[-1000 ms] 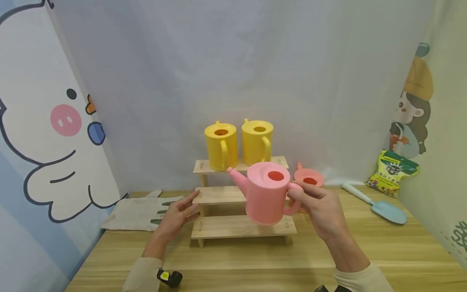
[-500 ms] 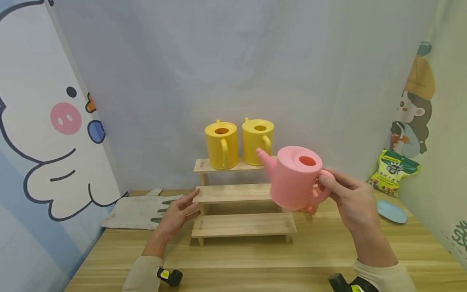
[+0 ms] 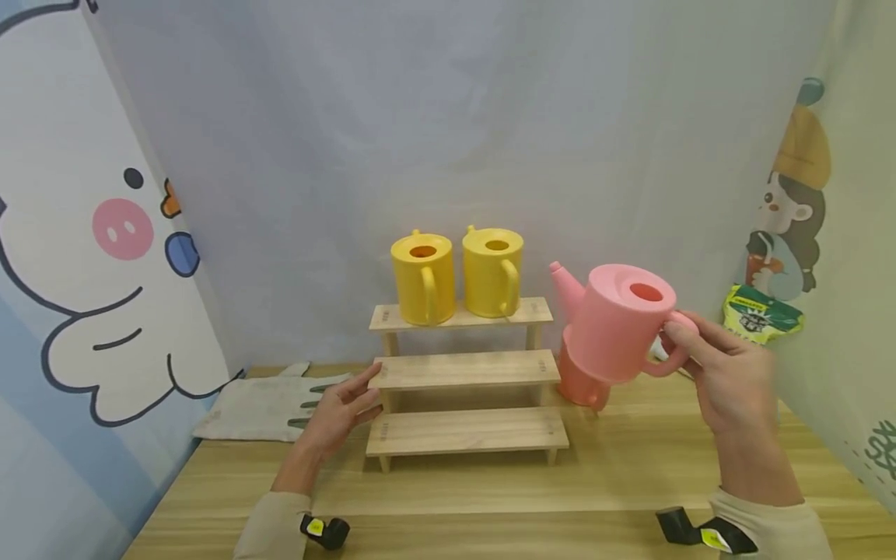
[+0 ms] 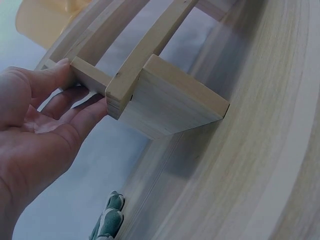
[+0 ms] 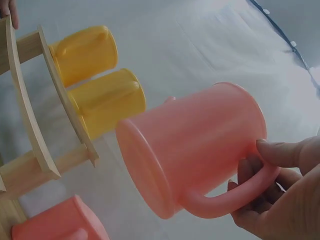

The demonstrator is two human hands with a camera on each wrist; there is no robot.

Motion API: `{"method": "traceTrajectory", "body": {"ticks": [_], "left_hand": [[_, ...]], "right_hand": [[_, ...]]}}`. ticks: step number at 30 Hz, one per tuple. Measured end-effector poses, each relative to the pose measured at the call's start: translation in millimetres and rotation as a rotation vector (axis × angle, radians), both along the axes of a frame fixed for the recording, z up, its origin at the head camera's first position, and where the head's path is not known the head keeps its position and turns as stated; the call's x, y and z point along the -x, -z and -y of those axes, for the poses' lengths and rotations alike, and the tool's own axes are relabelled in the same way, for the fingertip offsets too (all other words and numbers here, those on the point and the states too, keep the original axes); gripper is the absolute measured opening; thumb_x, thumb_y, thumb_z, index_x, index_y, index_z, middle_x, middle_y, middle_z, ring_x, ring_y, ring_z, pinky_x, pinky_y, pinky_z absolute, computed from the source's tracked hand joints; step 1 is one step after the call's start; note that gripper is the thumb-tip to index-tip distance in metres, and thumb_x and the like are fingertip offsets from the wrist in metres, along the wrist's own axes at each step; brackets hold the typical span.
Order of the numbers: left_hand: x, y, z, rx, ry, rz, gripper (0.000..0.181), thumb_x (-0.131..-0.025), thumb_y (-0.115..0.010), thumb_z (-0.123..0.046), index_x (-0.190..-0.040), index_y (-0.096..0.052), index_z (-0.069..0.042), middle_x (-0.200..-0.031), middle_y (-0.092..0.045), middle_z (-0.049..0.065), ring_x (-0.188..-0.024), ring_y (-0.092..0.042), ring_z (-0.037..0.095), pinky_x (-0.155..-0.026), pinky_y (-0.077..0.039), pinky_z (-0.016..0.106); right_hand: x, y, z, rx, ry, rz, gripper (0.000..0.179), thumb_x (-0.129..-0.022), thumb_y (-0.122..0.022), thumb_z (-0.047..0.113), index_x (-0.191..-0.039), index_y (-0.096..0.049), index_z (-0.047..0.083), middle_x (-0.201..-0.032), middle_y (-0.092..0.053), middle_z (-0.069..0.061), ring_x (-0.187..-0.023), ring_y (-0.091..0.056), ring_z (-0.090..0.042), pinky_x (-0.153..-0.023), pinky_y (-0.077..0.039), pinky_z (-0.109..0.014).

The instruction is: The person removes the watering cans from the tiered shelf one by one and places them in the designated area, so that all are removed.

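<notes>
My right hand [image 3: 738,381] grips the handle of a pink watering can [image 3: 616,327], raised off the table to the right of a three-tier wooden stand [image 3: 462,370]. The can's spout points up and to the left. In the right wrist view, thumb and fingers wrap round the handle of this watering can [image 5: 200,145]. My left hand [image 3: 341,412] holds the left end of the stand's middle tier; the left wrist view has the thumb over the stand [image 4: 92,77] and fingers below. Two yellow watering cans [image 3: 424,284] stand on the top tier, handles forward.
Behind the raised can, a coral-pink watering can [image 3: 581,381] stands on the table [image 3: 476,498], right beside the stand. A pale work glove [image 3: 259,408] with green fingertips lies at the left. A green-yellow packet [image 3: 759,315] leans by the right wall.
My right hand has carried the pink watering can right and upward, away from the front of the stand. The left hand has stayed at the stand's middle tier.
</notes>
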State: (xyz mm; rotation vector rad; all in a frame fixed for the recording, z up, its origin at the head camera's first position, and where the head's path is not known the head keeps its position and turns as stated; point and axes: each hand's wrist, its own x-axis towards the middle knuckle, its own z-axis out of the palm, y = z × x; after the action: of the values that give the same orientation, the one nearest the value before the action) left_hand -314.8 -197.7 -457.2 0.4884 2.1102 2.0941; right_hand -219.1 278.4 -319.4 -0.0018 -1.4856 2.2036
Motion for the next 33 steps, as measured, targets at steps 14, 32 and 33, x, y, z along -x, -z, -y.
{"method": "traceTrajectory", "body": {"ticks": [14, 32, 33], "left_hand": [[0.8, 1.4, 1.0, -0.002, 0.002, -0.006, 0.060, -0.104, -0.057, -0.014, -0.158, -0.032, -0.008, -0.161, -0.024, 0.018, -0.144, -0.030, 0.037, -0.109, -0.045, 0.043], [-2.0, 0.0, 1.5, 0.007, 0.025, -0.012, 0.059, -0.105, -0.054, -0.016, -0.158, -0.030, -0.009, -0.166, -0.011, 0.012, -0.151, -0.010, 0.033, -0.110, -0.043, 0.045], [-2.2, -0.3, 1.7, 0.006, 0.023, -0.011, 0.059, -0.105, -0.054, -0.016, -0.158, -0.030, -0.009, -0.166, -0.011, 0.013, -0.151, -0.010, 0.033, -0.110, -0.042, 0.045]], "right_hand": [[12.6, 7.7, -32.8, 0.036, 0.338, 0.248, 0.054, -0.066, -0.095, 0.022, -0.116, -0.078, 0.009, -0.095, -0.068, -0.001, -0.081, -0.059, -0.015, -0.067, -0.058, -0.015], [42.8, 47.7, -51.2, 0.006, 0.474, 0.410, 0.050, -0.077, -0.089, 0.020, -0.123, -0.073, 0.010, -0.100, -0.070, 0.006, -0.088, -0.059, -0.010, -0.058, -0.055, -0.011], [45.5, 52.5, -51.9, 0.000, 0.475, 0.416, 0.050, -0.078, -0.088, 0.020, -0.124, -0.072, 0.009, -0.100, -0.070, 0.006, -0.087, -0.060, -0.010, -0.057, -0.054, -0.010]]}}
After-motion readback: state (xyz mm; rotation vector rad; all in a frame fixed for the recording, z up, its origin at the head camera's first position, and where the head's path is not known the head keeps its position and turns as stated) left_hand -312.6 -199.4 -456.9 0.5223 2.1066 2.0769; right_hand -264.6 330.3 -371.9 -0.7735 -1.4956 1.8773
